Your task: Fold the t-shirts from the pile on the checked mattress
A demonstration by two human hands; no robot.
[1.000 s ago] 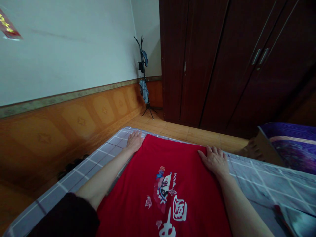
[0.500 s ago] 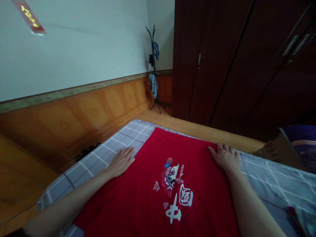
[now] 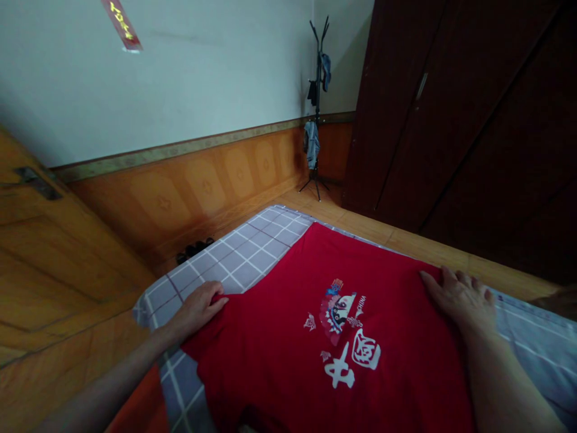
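A red T-shirt [image 3: 279,325] lies spread out, its printed side up, with a colourful fan-like picture, white characters and the word CHINA. My left hand [image 3: 198,308] is at the sleeve on the left, with thumb and fingers curled together on the red cloth. At the shirt's far right corner rests my right hand [image 3: 464,300], palm down with its fingers apart, touching the fabric. Beneath the shirt is a bed with a grey checked sheet [image 3: 252,246].
A black coat rack [image 3: 318,90] with hanging clothes stands in the far corner beside a dark wardrobe [image 3: 433,132]. Dark shoes [image 3: 195,248] sit on the floor by the wall. A wooden door [image 3: 49,258] is at left, and something orange [image 3: 144,403] shows at the lower left.
My left hand has moved from the shirt's side edge nearer to me, onto the sleeve, and its fingers have curled. My right hand stays at the far right corner. The view has turned left.
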